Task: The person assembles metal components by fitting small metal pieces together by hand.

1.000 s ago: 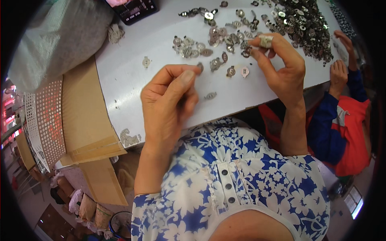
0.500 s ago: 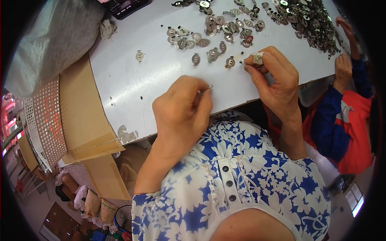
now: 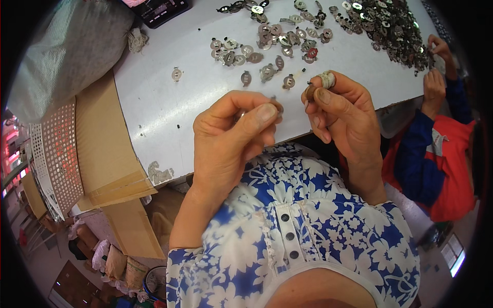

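Note:
My left hand (image 3: pixel 226 126) is closed in a pinch above the table's near edge; a bit of a thin metal piece (image 3: pixel 273 99) shows at its fingertips, mostly covered by them. Opposite it, my right hand (image 3: pixel 349 110) pinches a tiny black piece (image 3: pixel 310 83) between thumb and forefinger. That forefinger has a whitish wrap (image 3: pixel 326 79) around it. A small gap separates the two hands. Just beyond them lie flat round metal tabs with slots, the nearest one (image 3: pixel 288 81) close to my right fingertips. Another black piece (image 3: pixel 303 69) rests behind it.
More metal tabs (image 3: pixel 246 50) are scattered farther back, with a large heap (image 3: pixel 385 31) at the far right. A lone tab (image 3: pixel 176 74) lies left. A dark device with a display (image 3: pixel 158 10) and a white sack (image 3: pixel 69 56) stand far left. A co-worker's hand (image 3: pixel 434 87) is beside the heap.
My right hand has lifted off the table with the black piece and drawn nearer. My left hand has turned, its thumb now showing, and its fingertips have risen slightly.

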Demonstrator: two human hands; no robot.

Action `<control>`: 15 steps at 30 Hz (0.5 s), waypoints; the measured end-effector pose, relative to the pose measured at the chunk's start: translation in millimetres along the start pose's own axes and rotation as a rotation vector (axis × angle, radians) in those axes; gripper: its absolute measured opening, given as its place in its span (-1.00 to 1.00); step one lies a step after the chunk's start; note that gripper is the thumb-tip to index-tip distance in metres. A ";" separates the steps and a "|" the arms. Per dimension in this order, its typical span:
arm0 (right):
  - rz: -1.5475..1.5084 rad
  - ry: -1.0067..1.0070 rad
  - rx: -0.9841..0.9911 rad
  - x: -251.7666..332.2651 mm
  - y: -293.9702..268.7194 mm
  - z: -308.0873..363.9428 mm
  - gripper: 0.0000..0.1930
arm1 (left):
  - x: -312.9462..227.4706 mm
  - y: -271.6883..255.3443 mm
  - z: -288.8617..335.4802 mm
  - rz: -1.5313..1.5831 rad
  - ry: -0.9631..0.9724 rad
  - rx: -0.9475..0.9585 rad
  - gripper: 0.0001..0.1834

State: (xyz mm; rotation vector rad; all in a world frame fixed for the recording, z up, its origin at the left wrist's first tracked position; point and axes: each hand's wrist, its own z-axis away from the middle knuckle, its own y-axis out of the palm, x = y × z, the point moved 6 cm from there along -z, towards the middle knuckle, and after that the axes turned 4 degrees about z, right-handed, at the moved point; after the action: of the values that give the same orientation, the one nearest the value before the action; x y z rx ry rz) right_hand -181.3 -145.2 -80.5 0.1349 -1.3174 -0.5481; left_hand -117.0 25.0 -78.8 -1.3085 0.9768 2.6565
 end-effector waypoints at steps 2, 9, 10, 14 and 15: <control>-0.052 0.026 0.021 -0.2 7.3 -0.1 -0.84 | 1.0 -3.2 -2.8 0.036 -0.026 0.033 -0.86; 0.376 -0.276 0.125 12.9 40.8 6.3 -0.87 | 4.1 -9.6 -5.5 0.273 -0.021 0.126 -0.88; 0.573 -0.411 0.157 17.7 48.3 10.1 -0.87 | 3.3 -10.0 -5.9 0.274 -0.021 0.127 -0.88; 0.866 -0.589 -0.104 29.8 31.7 2.3 -0.84 | 4.4 -10.2 -6.9 0.306 -0.072 0.180 -0.83; 0.868 -0.590 -0.102 31.9 27.5 -0.3 -0.84 | 4.7 -9.9 -6.7 0.325 -0.079 0.209 -0.83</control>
State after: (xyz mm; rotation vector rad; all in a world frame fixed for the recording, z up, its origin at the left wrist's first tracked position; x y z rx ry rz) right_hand -168.1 -136.0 -41.7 -0.7080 -1.7403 0.1129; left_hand -112.6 28.2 -90.4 -1.0728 1.5229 2.7018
